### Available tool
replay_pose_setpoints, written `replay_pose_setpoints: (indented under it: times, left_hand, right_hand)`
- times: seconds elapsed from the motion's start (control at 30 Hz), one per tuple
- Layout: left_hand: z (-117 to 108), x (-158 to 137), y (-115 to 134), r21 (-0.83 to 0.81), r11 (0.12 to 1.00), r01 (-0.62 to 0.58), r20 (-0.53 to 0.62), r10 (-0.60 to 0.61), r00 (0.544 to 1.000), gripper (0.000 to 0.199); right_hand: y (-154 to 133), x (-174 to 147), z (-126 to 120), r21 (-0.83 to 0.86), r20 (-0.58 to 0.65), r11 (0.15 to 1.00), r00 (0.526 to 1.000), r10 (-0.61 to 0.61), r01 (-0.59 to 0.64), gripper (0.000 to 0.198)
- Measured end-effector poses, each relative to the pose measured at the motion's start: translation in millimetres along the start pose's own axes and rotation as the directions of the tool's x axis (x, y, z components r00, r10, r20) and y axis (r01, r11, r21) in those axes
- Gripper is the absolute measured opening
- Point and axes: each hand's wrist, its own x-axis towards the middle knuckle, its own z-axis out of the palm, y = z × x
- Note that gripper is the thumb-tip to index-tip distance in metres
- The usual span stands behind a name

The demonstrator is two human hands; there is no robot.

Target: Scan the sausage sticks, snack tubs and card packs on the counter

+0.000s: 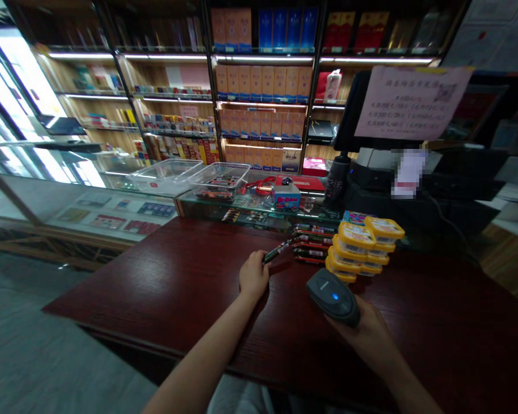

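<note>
Between the fingers of my left hand (254, 275) is one end of a slim, dark green wrapped stick (277, 251), held just above the table and slanting up to the right. Its far tip comes close to a stack of similar dark wrapped sticks (313, 244). My right hand (366, 330) is wrapped round a dark grey barcode scanner (333, 296) with a lit blue light on top; the scanner's head faces forward and left. Just beyond it stand stacked clear tubs with yellow lids (357, 244), beside the sticks.
The dark red wooden table (164, 287) meets a glass display counter (237, 213). On the counter are clear plastic bins (220, 178), a small blue box (287, 198) and a monitor with a pink paper sign (410, 103). Shelves of boxes (263, 83) line the back wall.
</note>
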Motion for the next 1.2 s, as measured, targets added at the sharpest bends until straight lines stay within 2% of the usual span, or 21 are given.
replay_pose_setpoints:
  times: [0.3, 0.4, 0.47, 0.57, 0.67, 0.73, 0.87, 1.0, 1.1, 1.2]
  left_hand:
    - [1.6, 2.7, -2.3, -0.052, 0.998, 0.02, -0.011, -0.021, 1.0, 0.017]
    - [3.3, 2.9, -4.3, -0.094, 0.996, 0.01, -0.031, -0.013, 0.999, 0.021]
    - [4.5, 2.9, -6.1, -0.147, 0.989, -0.008, -0.054, 0.0, 0.999, 0.029]
    - [5.2, 2.9, -8.1, -0.237, 0.97, -0.058, -0.073, 0.042, 0.996, 0.036]
    - [4.6, 5.5, -7.9, -0.277, 0.955, -0.105, -0.054, 0.094, 0.994, 0.028]
    - [4.1, 10.9, -5.5, -0.276, 0.952, -0.131, -0.05, 0.122, 0.991, 0.023]
    - [3.6, 34.8, 9.5, -0.183, 0.97, -0.159, -0.081, 0.146, 0.986, 0.024]
    - [8.6, 71.1, 37.6, -0.039, 0.989, -0.141, -0.088, 0.137, 0.987, 0.028]
    - [22.3, 96.5, 61.4, 0.049, 0.99, -0.136, -0.067, 0.139, 0.988, 0.025]
    - [44.3, 114.4, 81.4, 0.041, 0.989, -0.14, -0.027, 0.141, 0.99, 0.022]
  right_hand:
    - [-2.2, -2.4, 0.3, -0.039, 0.008, 0.997, 0.998, -0.069, 0.07, 0.027]
    - [6.9, -1.3, -1.8, -0.168, 0.017, 0.98, 0.995, -0.1, 0.102, 0.028]
    - [16.0, -0.2, -3.3, -0.354, 0.017, 0.926, 0.991, -0.133, 0.13, 0.029]
    - [31.3, 1.7, -3.1, -0.608, 0.011, 0.773, 0.976, -0.218, 0.18, 0.029]
    - [44.1, 3.3, -0.3, -0.707, 0.027, 0.667, 0.95, -0.31, 0.237, 0.029]
    - [49.5, 4.5, 1.3, -0.717, 0.038, 0.646, 0.941, -0.336, 0.26, 0.029]
    - [54.2, 7.1, 1.5, -0.699, 0.025, 0.669, 0.945, -0.327, 0.25, 0.029]
    - [58.1, 8.8, 1.4, -0.683, 0.022, 0.688, 0.948, -0.317, 0.245, 0.027]
    - [62.1, 9.2, 2.2, -0.677, 0.034, 0.69, 0.947, -0.319, 0.257, 0.029]
    - [64.9, 9.5, 2.8, -0.694, 0.039, 0.676, 0.95, -0.31, 0.249, 0.031]
